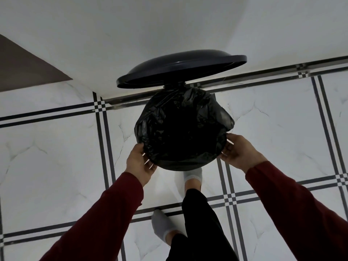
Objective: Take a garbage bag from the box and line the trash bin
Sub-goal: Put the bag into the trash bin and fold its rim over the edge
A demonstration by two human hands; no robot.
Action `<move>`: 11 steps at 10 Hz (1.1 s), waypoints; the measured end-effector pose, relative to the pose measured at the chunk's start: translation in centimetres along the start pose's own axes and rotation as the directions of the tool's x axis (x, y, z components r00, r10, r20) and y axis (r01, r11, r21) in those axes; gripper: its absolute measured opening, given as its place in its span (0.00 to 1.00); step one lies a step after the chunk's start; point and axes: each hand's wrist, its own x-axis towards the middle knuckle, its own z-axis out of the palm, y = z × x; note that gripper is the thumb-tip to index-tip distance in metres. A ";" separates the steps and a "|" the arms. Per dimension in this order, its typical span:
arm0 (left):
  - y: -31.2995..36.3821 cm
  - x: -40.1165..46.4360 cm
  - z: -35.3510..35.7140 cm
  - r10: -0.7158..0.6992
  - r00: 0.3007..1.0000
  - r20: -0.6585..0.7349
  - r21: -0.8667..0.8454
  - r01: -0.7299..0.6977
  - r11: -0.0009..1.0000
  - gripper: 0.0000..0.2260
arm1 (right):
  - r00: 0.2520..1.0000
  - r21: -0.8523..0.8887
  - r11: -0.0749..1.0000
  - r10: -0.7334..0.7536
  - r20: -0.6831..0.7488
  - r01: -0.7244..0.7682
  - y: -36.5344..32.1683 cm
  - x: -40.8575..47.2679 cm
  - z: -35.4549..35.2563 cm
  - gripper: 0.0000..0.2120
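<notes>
sleeves (105, 219): dark red, long | trousers (201, 228): black | socks (162, 224): light grey, ankle-low

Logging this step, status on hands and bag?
Left hand and right hand both gripping bag at the near rim. Bag draped over bin mouth, lid up. Foot at the bin base; nothing blocking.

Head view, steeply downward, close above lined bin (180, 129).
</notes>
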 end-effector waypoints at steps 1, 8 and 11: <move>0.4 0.6 0.7 0.120 0.987 -0.103 0.048 -0.116 0.992 0.11 | 0.998 -0.048 0.999 -0.013 -0.056 0.011 -0.6 0.4 0.5 0.04; 3.8 2.5 3.4 0.579 0.813 -0.057 0.614 -0.428 0.662 0.12 | 0.929 -0.210 0.946 -0.292 -0.227 0.246 -2.0 0.2 3.0 0.01; 7.0 3.5 4.7 0.708 0.702 0.078 0.729 -0.524 0.440 0.06 | 0.960 -0.137 0.974 -0.204 -0.192 0.180 -2.0 -1.5 3.5 0.08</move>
